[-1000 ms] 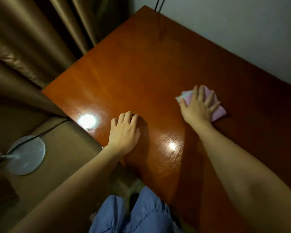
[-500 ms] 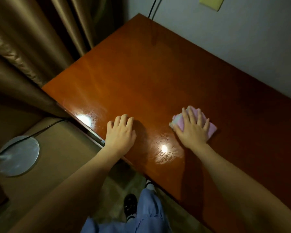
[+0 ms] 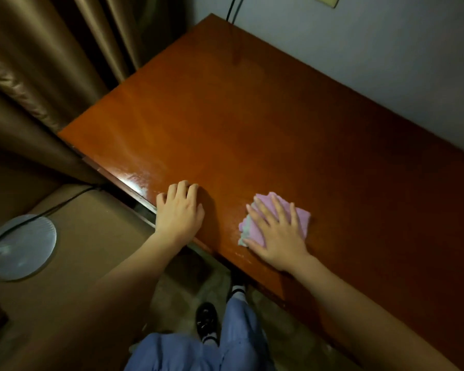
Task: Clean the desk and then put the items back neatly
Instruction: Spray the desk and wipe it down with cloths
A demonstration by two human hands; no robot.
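From the head view I see the right hand (image 3: 277, 236) laid flat on a pink cloth (image 3: 275, 218), fingers straight and spread, palm pressing the cloth onto the counter (image 3: 252, 116) close to its near edge. The cloth is folded or bunched, with a pale grey underside showing at its left side; its far and right edges stick out past the fingertips. The left hand (image 3: 178, 212) rests on the counter at the near edge, just left of the cloth and apart from it, palm down, fingers bent at the knuckles with the tips on the wood, grip closed round nothing. The counter is glossy reddish-brown wood, with a faint sheen near the near-left corner. Its far edge runs along a grey wall (image 3: 359, 49); a dark cable (image 3: 232, 9) drops behind the far-left corner. Brown curtains (image 3: 51, 62) hang beyond the left edge. Below the left edge I note a round grey base (image 3: 20, 250) on a brown surface, a cable running to it. Below the near edge: blue trouser legs (image 3: 225, 344) and a black shoe (image 3: 206, 318) on the floor.
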